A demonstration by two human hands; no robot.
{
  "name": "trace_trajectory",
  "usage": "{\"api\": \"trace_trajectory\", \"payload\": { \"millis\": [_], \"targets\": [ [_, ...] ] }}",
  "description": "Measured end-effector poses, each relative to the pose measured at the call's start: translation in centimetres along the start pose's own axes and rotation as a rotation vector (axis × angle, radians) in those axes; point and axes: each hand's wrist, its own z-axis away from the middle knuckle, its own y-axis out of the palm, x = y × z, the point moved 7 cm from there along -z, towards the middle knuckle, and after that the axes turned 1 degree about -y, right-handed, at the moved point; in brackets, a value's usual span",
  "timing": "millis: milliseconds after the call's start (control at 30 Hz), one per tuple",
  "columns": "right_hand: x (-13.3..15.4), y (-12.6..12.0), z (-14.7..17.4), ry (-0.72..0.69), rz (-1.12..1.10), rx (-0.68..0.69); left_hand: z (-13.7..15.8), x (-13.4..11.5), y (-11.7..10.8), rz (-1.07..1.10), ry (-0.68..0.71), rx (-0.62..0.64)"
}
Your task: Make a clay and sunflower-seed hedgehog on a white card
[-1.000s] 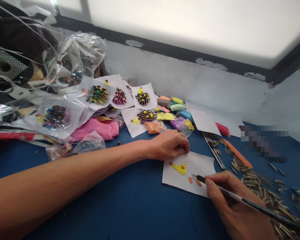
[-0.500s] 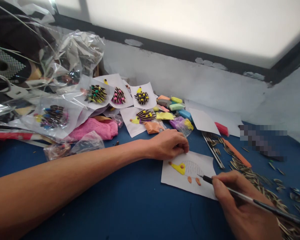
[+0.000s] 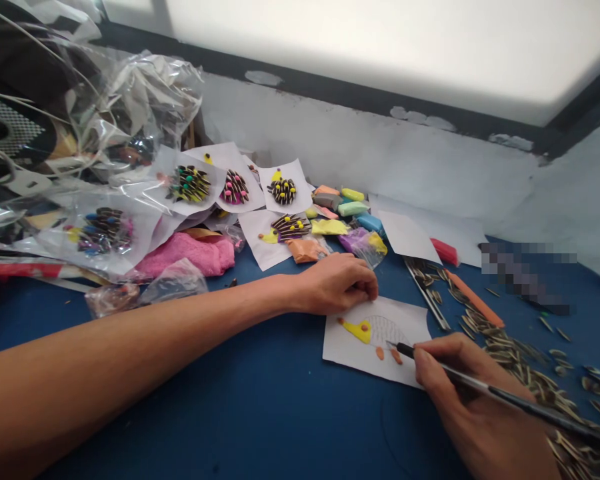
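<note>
A white sheet of paper (image 3: 345,350) on the blue table bears a hedgehog figure (image 3: 357,331): yellow clay head, brown clay nose and feet, and a body of pencilled lines. My left hand (image 3: 337,283) rests on the sheet's top edge, fingers curled into a loose fist; nothing shows inside it. In my right hand (image 3: 473,400) is a slim pen-like tool (image 3: 453,373) with a black front end and a thin pointed tip. That tip is over the lower part of the drawn body; whether it touches the paper I cannot tell.
Sunflower seeds (image 3: 525,360) lie scattered at the right, beside an orange clay stick (image 3: 475,299). Behind my left hand are clay packets (image 3: 353,209) and finished hedgehog cards (image 3: 283,191). Plastic bags (image 3: 150,93) and a pink cloth (image 3: 195,253) fill the left. A wall closes the back.
My right hand and the tool have moved slightly left and up, the tip going from the body's right edge towards its lower middle. My left hand stays on the paper.
</note>
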Motion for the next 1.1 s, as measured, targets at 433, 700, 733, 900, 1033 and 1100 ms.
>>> {"api": "trace_trajectory", "payload": {
  "millis": [433, 700, 733, 900, 1033, 1100],
  "targets": [
    [-0.48, 0.14, 0.09, 0.024, 0.014, 0.012, 0.08, -0.13, -0.09, -0.004, -0.005, 0.011],
    [-0.76, -0.21, 0.45, 0.033, 0.068, 0.010, 0.04, -0.04, -0.07, -0.004, -0.006, -0.001],
    [-0.85, -0.34, 0.47, 0.038, 0.078, -0.003, 0.04, -0.03, -0.06, -0.002, -0.008, 0.000],
    [-0.97, -0.36, 0.52, 0.002, 0.111, 0.000, 0.05, -0.03, -0.07, 0.000, -0.004, 0.002],
    [-0.98, -0.23, 0.47, -0.014, 0.106, 0.006, 0.03, -0.03, -0.08, -0.007, 0.001, 0.003],
    [-1.03, -0.18, 0.39, -0.003, 0.094, 0.007, 0.03, -0.03, -0.07, -0.010, -0.001, 0.003]
  ]
}}
